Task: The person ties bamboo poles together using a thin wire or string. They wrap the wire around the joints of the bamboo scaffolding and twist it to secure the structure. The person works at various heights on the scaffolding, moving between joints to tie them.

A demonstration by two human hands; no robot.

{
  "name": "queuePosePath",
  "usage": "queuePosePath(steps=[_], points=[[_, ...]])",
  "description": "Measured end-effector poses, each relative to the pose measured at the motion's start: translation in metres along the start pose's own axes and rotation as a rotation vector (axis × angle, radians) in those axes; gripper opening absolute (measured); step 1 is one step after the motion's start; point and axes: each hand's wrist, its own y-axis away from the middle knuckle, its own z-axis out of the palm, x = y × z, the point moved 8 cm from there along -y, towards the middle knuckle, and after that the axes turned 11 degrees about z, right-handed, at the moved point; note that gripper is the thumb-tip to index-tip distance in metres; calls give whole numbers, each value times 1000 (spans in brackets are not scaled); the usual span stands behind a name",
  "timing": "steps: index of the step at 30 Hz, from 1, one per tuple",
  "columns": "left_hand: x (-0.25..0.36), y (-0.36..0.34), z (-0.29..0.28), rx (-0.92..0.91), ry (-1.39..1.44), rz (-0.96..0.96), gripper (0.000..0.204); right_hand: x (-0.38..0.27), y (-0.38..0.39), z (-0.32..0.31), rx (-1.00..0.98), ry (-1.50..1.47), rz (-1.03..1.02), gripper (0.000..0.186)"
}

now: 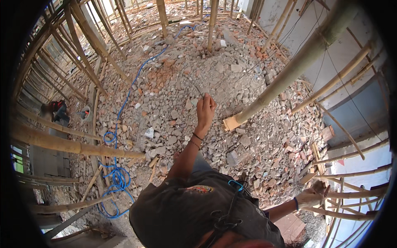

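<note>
My left hand (206,109) reaches out over the rubble, its fingers pinched on a thin dark wire (192,84). From the fingertips the wire runs away and a little to the left, above the broken stones. Off to the right, my right hand (313,196) is held low beside several bamboo poles (355,193). Its fingers are curled; whether they hold anything small cannot be made out. Broken brick and concrete rubble (215,78) lies under and around both hands.
A thick bamboo post (285,74) on a wooden block (232,122) leans at my right. A blue hose (136,78) runs along the left and coils there. Bamboo props (78,149) crowd the left. Another person (61,113) is near a bucket (85,113) at far left.
</note>
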Motion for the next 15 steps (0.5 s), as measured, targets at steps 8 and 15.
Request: queuePosePath(steps=[8,15], points=[[18,41,-26,-143,-83,-136,51,158,234,216,-1251,119,954,39],[8,95,-35,-265,17,-279,45,37,369,338,-1892,-494,1282,63]])
